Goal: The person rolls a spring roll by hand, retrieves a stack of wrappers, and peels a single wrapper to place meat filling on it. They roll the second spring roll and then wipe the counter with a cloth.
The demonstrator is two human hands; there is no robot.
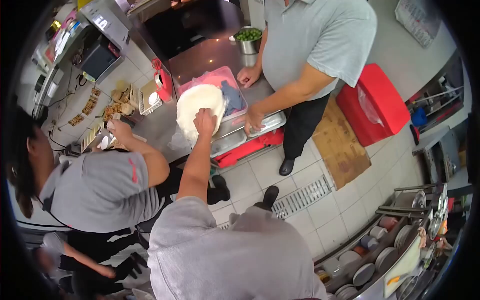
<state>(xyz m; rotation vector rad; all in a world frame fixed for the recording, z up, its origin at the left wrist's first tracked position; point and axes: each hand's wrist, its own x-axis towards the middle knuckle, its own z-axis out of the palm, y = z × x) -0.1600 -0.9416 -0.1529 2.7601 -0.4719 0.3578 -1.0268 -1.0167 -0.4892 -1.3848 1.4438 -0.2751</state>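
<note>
A large, pale, dough-like mass (pixel 201 107) rests on a pink plastic tub (pixel 212 76) on the steel counter. Stretched forward, my left hand (pixel 205 121) has its fingers curled into the top of this mass, closed on it. Crumpled clear plastic (pixel 179 141) shows along its lower left edge. Beside it in the tub lies a bunched blue-grey cloth (pixel 232 97). My right hand is out of view, hidden beyond my own body.
A co-worker in grey stands across, one hand (pixel 254 119) by the metal trays (pixel 272 122), the other (pixel 249 76) on the counter. Another person at left reaches toward food containers (pixel 120 112). A red bin (pixel 372 105) stands right; dish shelves (pixel 385 245) lie lower right.
</note>
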